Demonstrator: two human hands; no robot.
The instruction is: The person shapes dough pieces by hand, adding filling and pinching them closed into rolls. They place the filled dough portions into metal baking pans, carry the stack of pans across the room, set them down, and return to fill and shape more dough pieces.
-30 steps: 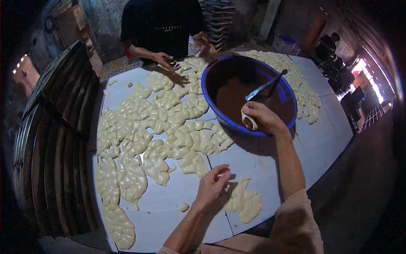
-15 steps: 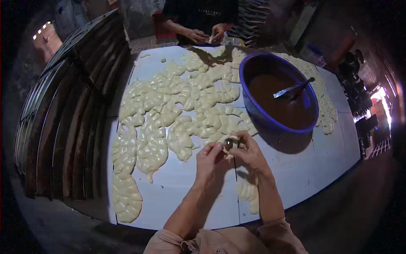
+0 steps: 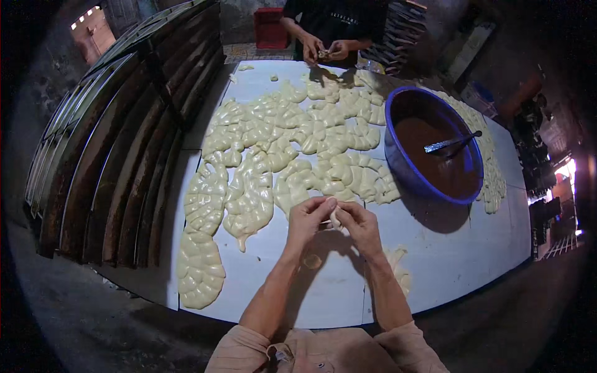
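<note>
My left hand (image 3: 311, 221) and my right hand (image 3: 357, 230) meet over the near middle of the white table (image 3: 448, 267), fingers pinched on a small pale dough piece (image 3: 339, 219) between them. Pale, glossy dough pieces (image 3: 255, 124) lie in joined, flattened masses across the table, with a smaller patch (image 3: 398, 267) beside my right forearm. A large blue basin (image 3: 410, 174) of brown mixture sits to the right beyond my right hand, a foil-like metal utensil (image 3: 444, 145) resting in it.
A co-worker (image 3: 329, 18) stands at the far edge, both hands working on a small piece. Stacked dark metal trays (image 3: 109, 174) line the left side. A red crate (image 3: 270, 28) stands behind, more stacked items (image 3: 404, 34) at the back, and dark clutter (image 3: 547, 186) at the right.
My right hand has come from the basin to join my left hand. The dough ring with dark filling at my fingers now shows as a pale piece. The view has shifted.
</note>
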